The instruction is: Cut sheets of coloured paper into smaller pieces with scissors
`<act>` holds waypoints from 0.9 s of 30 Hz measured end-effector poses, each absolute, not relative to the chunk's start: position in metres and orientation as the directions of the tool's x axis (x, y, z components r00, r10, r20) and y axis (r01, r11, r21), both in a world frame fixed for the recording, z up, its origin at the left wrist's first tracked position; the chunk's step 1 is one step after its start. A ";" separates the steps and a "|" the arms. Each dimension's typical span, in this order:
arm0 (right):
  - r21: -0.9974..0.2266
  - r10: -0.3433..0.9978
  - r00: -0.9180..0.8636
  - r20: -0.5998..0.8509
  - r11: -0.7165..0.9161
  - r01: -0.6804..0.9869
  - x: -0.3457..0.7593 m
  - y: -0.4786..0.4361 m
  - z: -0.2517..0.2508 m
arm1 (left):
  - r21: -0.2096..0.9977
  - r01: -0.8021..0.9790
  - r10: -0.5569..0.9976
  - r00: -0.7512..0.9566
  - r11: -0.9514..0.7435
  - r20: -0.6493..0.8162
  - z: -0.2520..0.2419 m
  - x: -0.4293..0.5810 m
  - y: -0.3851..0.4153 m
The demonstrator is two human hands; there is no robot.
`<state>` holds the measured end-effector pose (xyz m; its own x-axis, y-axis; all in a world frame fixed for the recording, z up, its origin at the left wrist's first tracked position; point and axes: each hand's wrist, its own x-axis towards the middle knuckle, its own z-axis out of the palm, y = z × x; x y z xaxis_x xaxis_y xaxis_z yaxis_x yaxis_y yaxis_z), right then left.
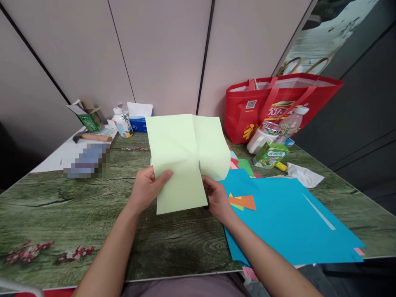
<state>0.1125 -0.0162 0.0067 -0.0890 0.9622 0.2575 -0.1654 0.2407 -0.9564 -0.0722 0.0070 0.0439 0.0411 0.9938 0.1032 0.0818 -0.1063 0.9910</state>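
A pale green sheet of paper (175,152) with fold creases is held up over the table. My left hand (144,190) grips its lower left edge, thumb on the front and fingers behind. At the sheet's slit lower right side, my right hand (218,200) is closed around what look like dark scissors (206,201), mostly hidden by the paper and fingers. A dark blade edge shows at the top of the slit. The paper's right half curls away to the right, apart from the left half below the slit.
Blue paper (287,222) covers the table's right side, with orange and yellow scraps (244,202) on it. Behind stand a red bag (247,111), a green box (270,154) and a clear bottle (292,121). A hammer (93,137), white bottle (123,123) and tissue box (138,123) are at back left.
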 end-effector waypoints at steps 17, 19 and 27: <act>-0.959 0.967 -0.072 0.243 0.228 -0.169 0.111 -0.017 0.010 | 0.988 0.105 0.993 0.034 -0.115 0.112 0.044 -0.072 0.007; -0.961 0.969 -0.065 0.236 0.223 -0.165 0.111 -0.017 0.009 | 0.987 0.111 0.993 0.033 -0.113 0.110 0.045 -0.073 0.007; -0.967 0.973 -0.055 0.223 0.214 -0.138 0.111 -0.019 0.011 | 0.986 0.118 0.993 0.033 -0.116 0.113 0.044 -0.074 0.007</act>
<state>0.1111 -0.0186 0.0112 -0.0552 0.9732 0.2234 -0.1375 0.2142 -0.9671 -0.0738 0.0073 0.0439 0.0328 0.9931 0.1127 0.1178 -0.1158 0.9863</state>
